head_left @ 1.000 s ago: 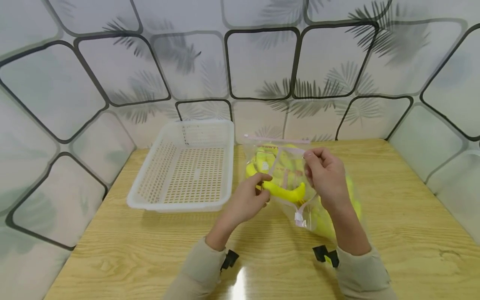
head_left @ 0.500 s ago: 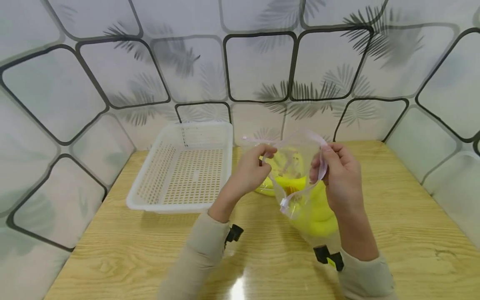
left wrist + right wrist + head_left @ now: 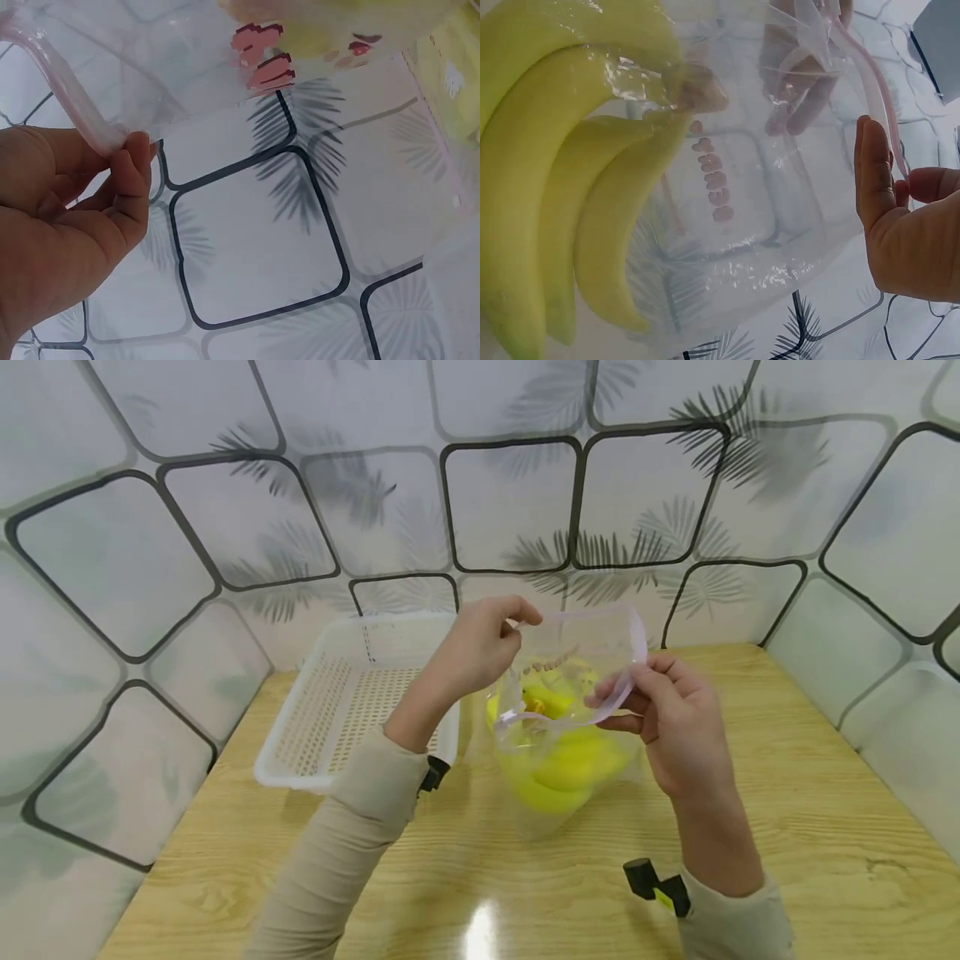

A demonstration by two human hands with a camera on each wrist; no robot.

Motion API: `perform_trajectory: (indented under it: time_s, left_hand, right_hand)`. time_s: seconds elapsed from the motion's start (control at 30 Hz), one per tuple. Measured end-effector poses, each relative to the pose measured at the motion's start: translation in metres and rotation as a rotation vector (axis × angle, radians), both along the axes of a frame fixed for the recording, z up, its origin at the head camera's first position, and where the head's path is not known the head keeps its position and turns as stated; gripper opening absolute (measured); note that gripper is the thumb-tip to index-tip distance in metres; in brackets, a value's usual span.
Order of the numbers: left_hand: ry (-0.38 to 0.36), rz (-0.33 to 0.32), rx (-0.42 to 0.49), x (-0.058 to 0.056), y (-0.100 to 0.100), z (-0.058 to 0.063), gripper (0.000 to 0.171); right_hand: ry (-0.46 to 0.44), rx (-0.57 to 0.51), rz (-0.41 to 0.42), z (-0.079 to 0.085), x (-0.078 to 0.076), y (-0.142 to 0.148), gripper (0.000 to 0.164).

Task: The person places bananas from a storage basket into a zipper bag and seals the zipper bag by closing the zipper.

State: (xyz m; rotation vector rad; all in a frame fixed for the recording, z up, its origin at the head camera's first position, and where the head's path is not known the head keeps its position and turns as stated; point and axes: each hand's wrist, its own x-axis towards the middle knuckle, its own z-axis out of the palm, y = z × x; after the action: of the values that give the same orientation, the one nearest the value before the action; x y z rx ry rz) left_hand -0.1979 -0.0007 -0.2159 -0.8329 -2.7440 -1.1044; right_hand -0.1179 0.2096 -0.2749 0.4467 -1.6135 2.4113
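A clear zip bag (image 3: 570, 668) with a pink seal strip hangs upright just above the wooden table (image 3: 787, 793), its mouth spread wide. A bunch of yellow bananas (image 3: 558, 768) lies in its bottom. My left hand (image 3: 517, 620) pinches the far left rim; my right hand (image 3: 611, 700) pinches the near right rim. In the left wrist view my left hand (image 3: 124, 146) nips the pink strip (image 3: 67, 90). In the right wrist view the bananas (image 3: 555, 187) fill the left, and my right hand (image 3: 896, 187) holds the strip (image 3: 870, 75).
A white perforated plastic basket (image 3: 330, 710) with nothing in it stands at the back left of the table, partly behind my left forearm. Patterned wall panels (image 3: 510, 502) close in the back and both sides. Black wrist mounts (image 3: 652, 881) show at my cuffs.
The bag has come up off the table to hang upright, and its mouth has been pulled wide. Both hands rose, the left one furthest, and the bananas slid to the bottom.
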Motion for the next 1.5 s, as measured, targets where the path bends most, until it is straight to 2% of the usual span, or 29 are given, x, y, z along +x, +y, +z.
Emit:
perform_trajectory:
  time_s: [0.1,0.2,0.33,0.43,0.53,0.6,0.67,0.8,0.9,1.0,1.07,1.17,1.23,1.3,1.37,1.43,1.5]
  left_hand:
    - [0.078,-0.041,-0.040,0.000,0.001,0.004,0.036]
    - [0.100,-0.074,-0.050,0.002,0.000,0.001,0.033]
    - [0.025,-0.058,0.048,0.012,-0.010,-0.014,0.027]
    - [-0.041,-0.017,0.174,0.030,-0.025,-0.027,0.028]
    - [-0.080,0.038,0.256,0.050,-0.038,-0.041,0.030]
    - [-0.099,0.079,0.286,0.059,-0.040,-0.052,0.032]
    - [-0.130,0.115,0.301,0.062,-0.038,-0.063,0.037]
    - [-0.240,0.150,0.328,0.057,-0.026,-0.083,0.059]
    - [-0.304,0.151,0.383,0.049,-0.019,-0.097,0.051]
    - [-0.271,0.152,0.465,0.042,-0.015,-0.107,0.031]
    - [-0.229,0.151,0.520,0.038,-0.013,-0.109,0.024]
    - [-0.176,0.131,0.572,0.034,-0.012,-0.109,0.020]
    - [-0.166,0.110,0.593,0.032,-0.012,-0.108,0.018]
    - [-0.156,0.088,0.590,0.030,-0.012,-0.108,0.017]
    - [-0.154,0.062,0.582,0.028,-0.013,-0.108,0.017]
    - [-0.149,0.033,0.567,0.026,-0.014,-0.108,0.018]
    - [-0.144,0.013,0.540,0.024,-0.016,-0.107,0.019]
  right_hand:
    - [0.001,0.075,0.031,0.001,0.002,0.000,0.019]
    - [0.006,0.090,0.047,-0.001,0.001,0.000,0.020]
    - [-0.010,0.063,0.050,-0.006,-0.003,-0.002,0.018]
    - [-0.034,0.053,0.038,-0.008,-0.005,-0.006,0.017]
    - [-0.057,0.062,0.024,-0.009,-0.007,-0.009,0.018]
    - [-0.067,0.074,0.012,-0.009,-0.008,-0.011,0.018]
    - [-0.070,0.083,0.002,-0.009,-0.009,-0.012,0.018]
    - [-0.041,0.062,0.009,-0.011,-0.010,-0.011,0.018]
    - [-0.018,0.046,0.054,-0.014,-0.011,-0.009,0.017]
    - [-0.049,0.110,0.055,-0.015,-0.013,-0.006,0.017]
    - [-0.099,0.226,-0.004,-0.015,-0.017,0.000,0.020]
    - [-0.196,0.451,-0.193,-0.017,-0.025,0.016,0.026]
    - [-0.251,0.587,-0.336,-0.020,-0.033,0.029,0.034]
    - [-0.296,0.681,-0.401,-0.027,-0.041,0.043,0.046]
    - [-0.322,0.751,-0.366,-0.035,-0.049,0.057,0.057]
    - [-0.333,0.794,-0.251,-0.043,-0.055,0.068,0.063]
    - [-0.343,0.784,-0.145,-0.050,-0.059,0.075,0.063]
